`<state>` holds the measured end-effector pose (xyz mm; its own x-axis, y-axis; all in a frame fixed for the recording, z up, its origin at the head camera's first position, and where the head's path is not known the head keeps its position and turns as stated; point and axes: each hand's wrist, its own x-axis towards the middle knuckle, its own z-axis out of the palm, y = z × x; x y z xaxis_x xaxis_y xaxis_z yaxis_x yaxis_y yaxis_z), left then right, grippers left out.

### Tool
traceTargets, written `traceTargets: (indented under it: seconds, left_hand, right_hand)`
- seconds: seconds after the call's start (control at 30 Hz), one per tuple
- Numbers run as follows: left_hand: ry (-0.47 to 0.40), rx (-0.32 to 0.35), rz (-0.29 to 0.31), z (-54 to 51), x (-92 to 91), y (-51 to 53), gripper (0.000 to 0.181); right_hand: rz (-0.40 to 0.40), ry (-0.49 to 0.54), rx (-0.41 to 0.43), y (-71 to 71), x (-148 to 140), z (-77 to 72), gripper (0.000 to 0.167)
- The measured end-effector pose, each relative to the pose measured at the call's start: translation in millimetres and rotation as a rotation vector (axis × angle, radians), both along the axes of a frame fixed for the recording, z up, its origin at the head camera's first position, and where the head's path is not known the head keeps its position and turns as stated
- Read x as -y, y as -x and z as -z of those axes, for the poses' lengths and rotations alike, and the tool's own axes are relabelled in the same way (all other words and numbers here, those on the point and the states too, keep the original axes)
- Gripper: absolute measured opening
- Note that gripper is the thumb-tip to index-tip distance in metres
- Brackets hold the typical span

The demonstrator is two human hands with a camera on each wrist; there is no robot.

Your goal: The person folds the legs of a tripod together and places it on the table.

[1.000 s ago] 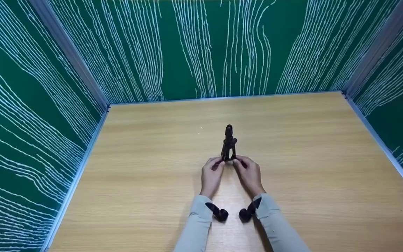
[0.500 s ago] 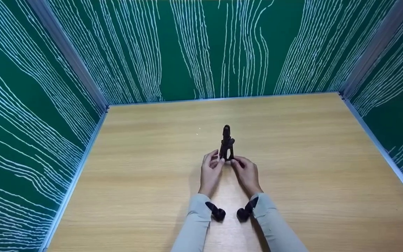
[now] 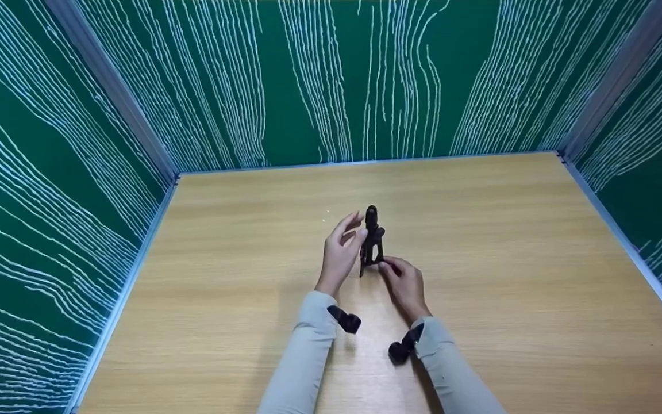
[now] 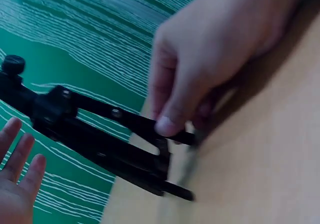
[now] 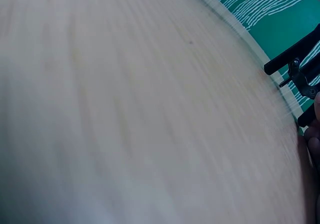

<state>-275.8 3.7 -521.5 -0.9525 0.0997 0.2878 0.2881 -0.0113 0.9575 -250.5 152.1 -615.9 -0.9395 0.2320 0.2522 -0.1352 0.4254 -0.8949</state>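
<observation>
A small black tripod (image 3: pixel 372 236) stands upright on the table, its legs down and its head up. My right hand (image 3: pixel 404 283) pinches the lower part of one leg between thumb and fingers; the left wrist view shows this thumb (image 4: pixel 167 126) pressing on the leg. Beside the tripod's upper part is my left hand (image 3: pixel 341 247), its fingers raised and loosely extended. In the left wrist view those fingers (image 4: pixel 33 173) are spread and hold nothing. The right wrist view catches only the feet and lower legs of the tripod (image 5: pixel 292 56) at its right edge.
Light wood tabletop (image 3: pixel 239 247) spreads around the hands. Green panels (image 3: pixel 296 132) with white wavy lines wall it in at the back and both sides. Black wrist cameras (image 3: pixel 349 322) hang inside both sleeves. Two tiny white specks lie left of the tripod.
My left hand has let go of the tripod's lower leg and risen beside its upper part. One leg now reaches lower at the left. My right hand keeps its pinch.
</observation>
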Motion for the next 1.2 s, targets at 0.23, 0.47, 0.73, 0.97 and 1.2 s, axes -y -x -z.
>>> traceTargets:
  seconds: [0.23, 0.47, 0.73, 0.97, 1.2]
  left_hand:
    - [0.018, -0.061, 0.047, -28.6, 1.2, 8.4, 0.041]
    - [0.089, -0.067, 0.071, -39.9, -4.1, 12.8, 0.035]
    - [0.18, -0.069, 0.036, -43.3, -6.8, 15.8, 0.028]
    - [0.227, -0.099, 0.027, -48.2, -6.6, 15.7, 0.027]
    - [0.267, -0.126, 0.002, -60.9, -6.6, 9.1, 0.025]
  right_hand:
    - [-0.01, -0.028, -0.013, 1.1, -0.6, 0.6, 0.019]
    - [-0.006, -0.013, -0.012, 1.3, -0.7, 0.5, 0.019]
    - [-0.006, 0.0, 0.012, 1.9, -0.1, -0.4, 0.019]
    - [0.022, 0.012, 0.035, 3.0, 0.0, -2.7, 0.021]
    - [0.024, -0.005, 0.059, 4.5, 2.1, -6.6, 0.021]
